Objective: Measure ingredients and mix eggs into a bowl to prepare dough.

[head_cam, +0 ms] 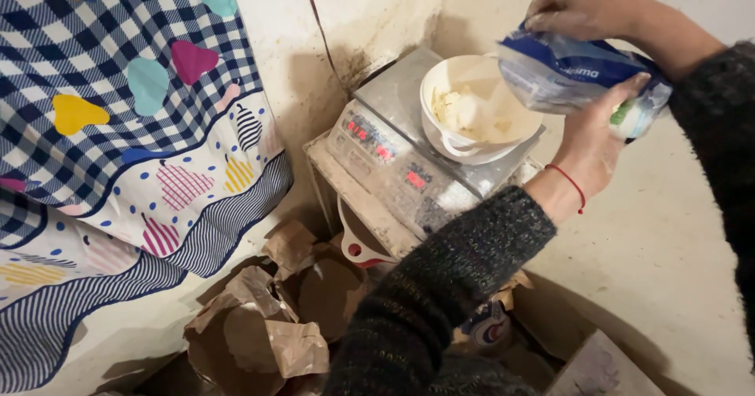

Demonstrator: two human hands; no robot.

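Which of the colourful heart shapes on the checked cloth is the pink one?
On the checked cloth, the pink heart sits closest to the wall. A teal heart is beside it, and a yellow one lies lower left.

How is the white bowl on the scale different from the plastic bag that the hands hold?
The white bowl rests on the metal scale; the plastic bag is held in the air by the left hand and the right hand. The bowl stands upright with its opening upward; the bag is tilted with its opening toward the bowl. The bowl is stiff and plain white; the bag is soft, crumpled, blue and white. Both seem to hold pale powder.
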